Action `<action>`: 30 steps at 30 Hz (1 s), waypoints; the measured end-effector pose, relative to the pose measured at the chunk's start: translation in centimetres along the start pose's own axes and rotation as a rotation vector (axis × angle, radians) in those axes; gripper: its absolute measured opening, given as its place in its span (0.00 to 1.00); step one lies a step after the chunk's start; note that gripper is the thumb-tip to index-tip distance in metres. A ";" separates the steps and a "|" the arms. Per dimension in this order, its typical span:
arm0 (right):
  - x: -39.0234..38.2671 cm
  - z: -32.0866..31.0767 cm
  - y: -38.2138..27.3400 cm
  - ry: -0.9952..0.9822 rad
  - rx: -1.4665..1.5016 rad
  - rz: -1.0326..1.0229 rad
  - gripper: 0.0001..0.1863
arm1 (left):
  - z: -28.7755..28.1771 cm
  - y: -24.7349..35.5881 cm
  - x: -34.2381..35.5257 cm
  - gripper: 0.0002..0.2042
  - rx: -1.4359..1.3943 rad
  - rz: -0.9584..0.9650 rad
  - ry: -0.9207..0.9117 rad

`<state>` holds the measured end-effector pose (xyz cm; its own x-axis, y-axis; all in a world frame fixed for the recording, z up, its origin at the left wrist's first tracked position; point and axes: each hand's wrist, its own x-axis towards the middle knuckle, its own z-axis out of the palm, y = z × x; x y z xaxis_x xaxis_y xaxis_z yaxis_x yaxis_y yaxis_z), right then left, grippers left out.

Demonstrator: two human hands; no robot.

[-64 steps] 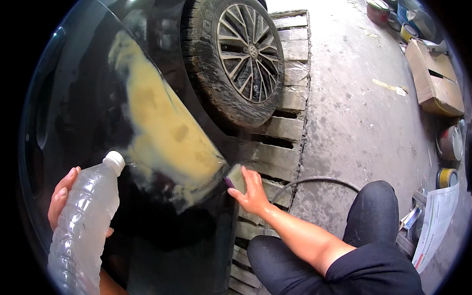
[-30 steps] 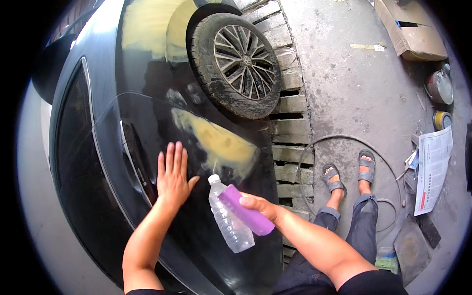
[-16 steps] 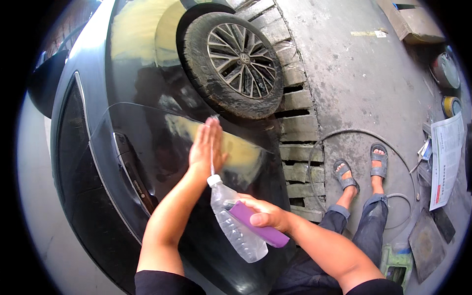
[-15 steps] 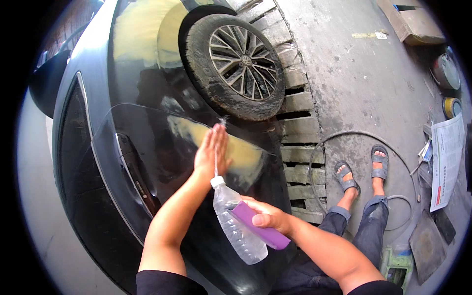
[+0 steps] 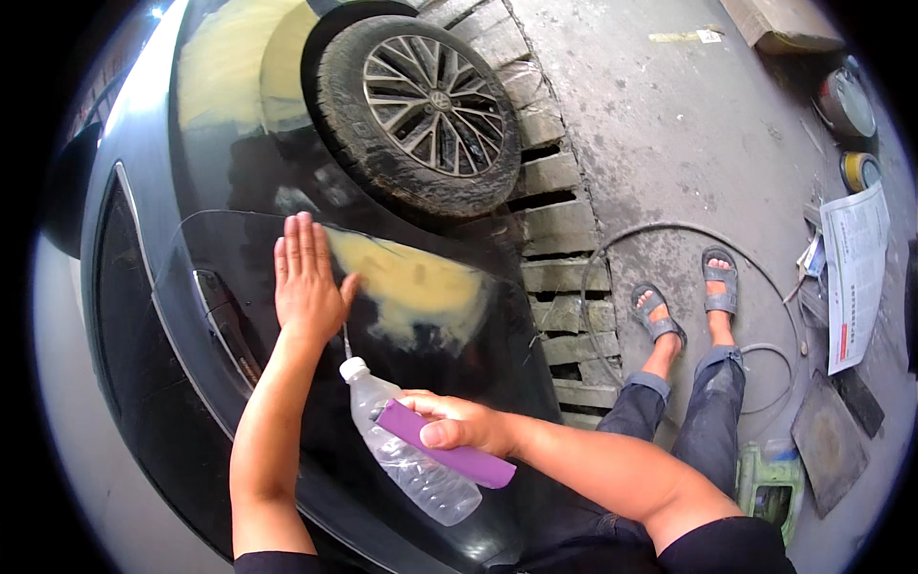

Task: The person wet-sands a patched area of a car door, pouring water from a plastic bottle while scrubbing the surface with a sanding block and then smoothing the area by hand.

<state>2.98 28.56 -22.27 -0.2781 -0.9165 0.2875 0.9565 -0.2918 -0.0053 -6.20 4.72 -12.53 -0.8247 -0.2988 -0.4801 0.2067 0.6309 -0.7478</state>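
My left hand lies flat on the dark car panel, fingers straight, thumb out, just left of a yellowish filler patch with smeared pale edges. In my right hand are a clear plastic bottle and a flat purple sanding block, held together with the thumb on the block. The bottle tilts with its white cap toward my left wrist, and a thin stream of water runs from the cap. Liquid shows inside the bottle.
A wheel stands beyond the patch, with more filler on the panel past it. A grating runs along the car. On the floor are a hose, newspaper, cans and a green stool.
My left hand has moved left, off the filler patch onto the dark panel. The bottle and sanding block have shifted left with my right hand. The whole view has shifted slightly.
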 end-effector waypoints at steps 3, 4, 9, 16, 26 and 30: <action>-2.3 -0.8 1.9 0.057 0.095 0.107 0.42 | 0.7 3.6 -1.0 0.47 0.056 0.187 -0.138; -3.1 -1.1 2.3 0.092 0.048 0.126 0.41 | 1.9 5.1 -1.4 0.47 0.108 0.237 -0.167; -6.9 -3.5 7.2 0.182 -0.041 0.251 0.40 | 6.2 13.1 -3.0 0.46 0.254 0.423 -0.275; -12.8 -4.6 5.7 0.251 0.097 0.530 0.41 | 13.2 23.1 -8.1 0.44 0.328 0.681 -0.398; -8.6 -1.8 5.0 0.041 -0.248 0.217 0.42 | 2.4 6.0 -7.0 0.48 0.026 0.127 -0.129; -7.6 -1.2 4.6 -0.005 -0.291 0.195 0.43 | 2.2 6.1 -5.9 0.45 0.057 0.119 -0.153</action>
<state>9.42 33.79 -25.66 -0.0918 -0.9616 0.2585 0.9259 -0.1780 -0.3333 1.05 8.75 -15.30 -0.7041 -0.3324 -0.6275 0.3309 0.6283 -0.7041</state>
